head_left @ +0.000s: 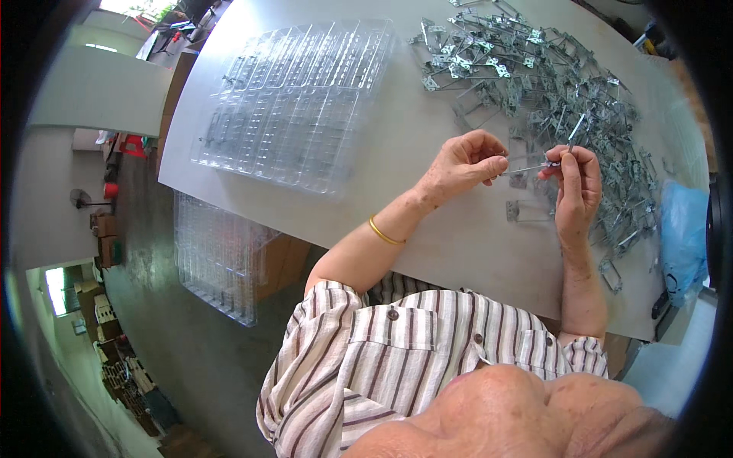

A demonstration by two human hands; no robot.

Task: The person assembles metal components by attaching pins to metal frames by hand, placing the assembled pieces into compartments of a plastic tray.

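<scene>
Both of my hands are above the table, closed on one small metal bracket (527, 169) with thin silvery arms. My left hand (464, 162) pinches the tip of one arm between thumb and fingers. At the other end, my right hand (578, 191) grips the bracket's joint, and another thin arm sticks up past its fingers. Just beyond my hands spreads a large pile of similar metal brackets (527, 76), reaching down along the right side. One loose bracket (527, 211) lies on the table beside my right wrist.
A stack of clear plastic compartment trays (298, 99) lies on the white table (458, 252) at left. More clear trays (214, 256) stand lower, beside a cardboard box (284, 263). A blue plastic bag (682, 237) sits at the right edge.
</scene>
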